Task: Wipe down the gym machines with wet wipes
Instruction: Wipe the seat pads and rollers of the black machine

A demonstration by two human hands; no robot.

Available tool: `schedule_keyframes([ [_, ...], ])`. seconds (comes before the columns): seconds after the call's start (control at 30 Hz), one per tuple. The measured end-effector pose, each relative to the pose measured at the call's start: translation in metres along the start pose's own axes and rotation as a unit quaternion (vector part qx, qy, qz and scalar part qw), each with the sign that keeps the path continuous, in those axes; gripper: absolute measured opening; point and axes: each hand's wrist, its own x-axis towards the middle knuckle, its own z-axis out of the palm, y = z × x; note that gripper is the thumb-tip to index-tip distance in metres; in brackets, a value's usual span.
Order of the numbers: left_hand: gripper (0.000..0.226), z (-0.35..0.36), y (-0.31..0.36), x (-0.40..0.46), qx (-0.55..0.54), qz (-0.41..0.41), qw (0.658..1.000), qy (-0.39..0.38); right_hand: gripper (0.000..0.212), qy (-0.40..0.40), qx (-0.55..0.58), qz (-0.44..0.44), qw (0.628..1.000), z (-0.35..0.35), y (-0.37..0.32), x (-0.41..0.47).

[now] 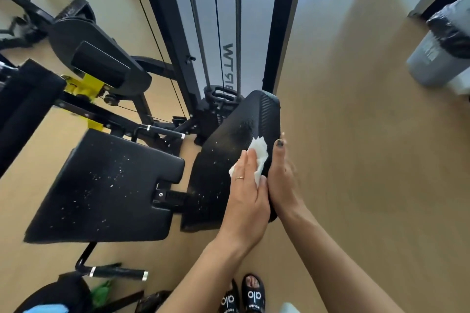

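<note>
The thin, limp wet wipe [260, 157] lay pressed under the flat-fingered left hand [248, 190] on the firm back pad [229, 150], whose edge the right hand [281, 175] clasped, probably to steady it.

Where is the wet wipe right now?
Head view, right of centre: the wet wipe is pressed against the black back pad under the left hand, just left of the right hand on the pad's edge.

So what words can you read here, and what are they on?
"alo": on both black sandals; the tiny print under it is too small to read.
"WT...": sideways on the white machine panel; the rest is unclear and partly hidden.
Label on the grey bin: too blurred to read.
</note>
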Motion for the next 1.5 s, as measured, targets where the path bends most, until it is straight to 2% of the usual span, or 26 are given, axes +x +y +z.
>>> schedule_keyframes([
  [0.07,0.056,-0.004,0.002,0.015,-0.036,-0.013,0.999,-0.01,0.081,0.002,-0.001,0.009,1.0,0.001,0.002,0.002],
  [0.23,0.059,-0.008,0.013,0.086,0.002,-0.01,1.0,-0.016,0.059,-0.003,0.003,0.013,1.0,-0.001,-0.001,0.003],
  [0.4,0.064,-0.014,0.014,0.152,0.028,-0.022,0.999,-0.018,0.064,-0.056,-0.042,-0.013,0.997,-0.01,-0.005,0.02],
  [0.5,0.059,-0.015,0.013,0.101,-0.03,-0.022,0.999,-0.025,0.067,-0.059,-0.104,-0.061,0.991,-0.015,-0.019,0.064],
  [0.6,0.058,-0.014,0.005,0.016,-0.074,-0.062,0.995,-0.023,0.067,-0.113,-0.178,-0.124,0.97,-0.008,-0.038,0.102],
  [0.7,0.058,-0.007,0.007,-0.021,-0.084,-0.099,0.991,-0.001,0.059,-0.12,-0.186,-0.146,0.964,-0.001,-0.041,0.118],
  [0.83,0.055,0.0,0.023,0.035,-0.075,-0.147,0.985,0.05,0.056,-0.084,-0.131,-0.146,0.977,0.003,-0.039,0.123],
  [0.93,0.051,-0.004,0.032,0.116,-0.059,-0.106,0.992,0.031,0.059,-0.077,-0.12,-0.15,0.978,0.003,-0.038,0.128],
  [1.03,0.049,-0.007,0.041,0.165,-0.065,-0.066,0.995,0.026,0.058,-0.069,-0.126,-0.234,0.962,0.002,-0.026,0.134],
  [1.13,0.051,-0.004,0.034,0.134,-0.062,-0.038,0.997,0.023,0.057,-0.069,-0.11,-0.162,0.978,0.004,-0.026,0.13],
  [1.23,0.054,0.001,0.014,0.039,-0.072,-0.127,0.989,0.038,0.057,-0.07,-0.112,-0.16,0.978,0.004,-0.028,0.126],
  [1.33,0.051,0.007,0.008,-0.033,-0.087,-0.152,0.983,0.053,0.058,-0.075,-0.112,-0.155,0.979,0.005,-0.026,0.127],
  [1.4,0.051,0.006,0.007,-0.029,-0.082,-0.165,0.981,0.063,0.059,-0.075,-0.12,-0.156,0.978,0.005,-0.026,0.128],
  [1.5,0.051,-0.003,0.01,0.033,-0.063,-0.16,0.984,0.037,0.06,-0.076,-0.137,-0.161,0.974,0.005,-0.029,0.13],
])
